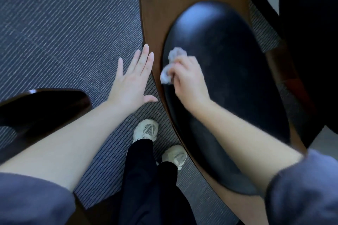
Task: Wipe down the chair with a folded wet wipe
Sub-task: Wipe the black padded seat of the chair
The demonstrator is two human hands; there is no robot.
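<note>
Gripping a bunched wipe (169,68) in its fingers, the right hand (188,78) presses it to the left edge of the chair (228,82) cushion, while the left hand (133,80) hovers open, fingers spread, just beside the wooden rim

This looks like an office or a meeting room rather than a home, though the narrow downward view leaves that open. The floor is covered in dark grey-blue carpet tiles (60,29) with fine diagonal ribbing and visible seams between squares, a commercial kind of flooring. The chair (225,86) has a padded black seat set in a curved brown wooden shell. A second dark wooden piece of furniture (42,107) stands at the left, and another black upholstered shape (311,42) at the right, suggesting matching seating.
</note>
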